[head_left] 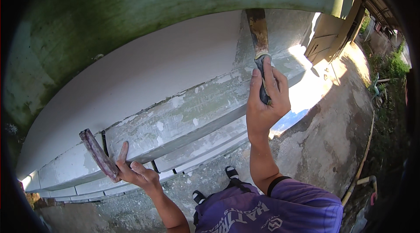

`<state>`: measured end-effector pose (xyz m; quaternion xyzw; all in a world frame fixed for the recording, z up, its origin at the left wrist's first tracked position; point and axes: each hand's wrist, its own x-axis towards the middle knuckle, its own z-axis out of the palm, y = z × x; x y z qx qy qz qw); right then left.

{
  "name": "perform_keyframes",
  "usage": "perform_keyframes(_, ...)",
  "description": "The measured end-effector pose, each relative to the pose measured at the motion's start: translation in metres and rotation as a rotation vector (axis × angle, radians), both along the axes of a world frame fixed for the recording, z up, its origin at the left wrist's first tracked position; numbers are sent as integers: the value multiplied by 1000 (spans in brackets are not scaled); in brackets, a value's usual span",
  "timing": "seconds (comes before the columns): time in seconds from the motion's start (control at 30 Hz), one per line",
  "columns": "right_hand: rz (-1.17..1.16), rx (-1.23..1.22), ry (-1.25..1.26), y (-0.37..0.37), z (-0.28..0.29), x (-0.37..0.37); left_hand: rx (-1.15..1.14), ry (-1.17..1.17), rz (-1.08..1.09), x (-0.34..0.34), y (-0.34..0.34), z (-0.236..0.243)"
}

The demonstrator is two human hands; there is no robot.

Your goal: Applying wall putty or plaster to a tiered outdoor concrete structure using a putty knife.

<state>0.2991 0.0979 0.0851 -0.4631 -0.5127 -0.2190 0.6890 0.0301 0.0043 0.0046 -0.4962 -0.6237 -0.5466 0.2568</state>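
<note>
My right hand (269, 97) is closed around the dark handle of a putty knife (259, 31). Its broad, stained blade points up and away from me, over a grey patch of the wall (280, 25). I cannot tell whether the blade touches the surface. At the lower left, my left hand (138, 174) has its fingers around a worn reddish-brown bar (98, 154), whose kind I cannot make out. The index finger of that hand stretches out onto the pale, patchy ledge (183, 112). White smears dot the ledge.
A green, stained curved surface (131, 10) overhangs the smooth white wall panel (162, 58). Below the ledge lie stepped edges with dark gaps and a concrete floor (323, 136). Sunlight falls by a brown door (321, 45) at the right. Plants and a pipe (363, 158) line the far right.
</note>
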Motion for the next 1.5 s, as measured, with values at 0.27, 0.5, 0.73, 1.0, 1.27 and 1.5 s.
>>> perform_keyframes(0.27,11,-65,-1,-13,-1,-1,-14,15,30,0,-3,1)
perform_keyframes(0.5,-1,104,8,5,30,1,22,5,-17,1,1,0)
perform_keyframes(0.73,6,-126,20,-21,-8,-4,-28,-22,-14,3,-2,2)
perform_keyframes(1.0,34,-133,62,-28,2,0,-4,-11,-36,3,-2,6)
perform_keyframes(1.27,27,-124,19,-34,-8,7,-37,-15,12,0,-4,0)
perform_keyframes(1.5,33,-106,-79,-24,-31,29,-13,-29,-19,4,-3,6)
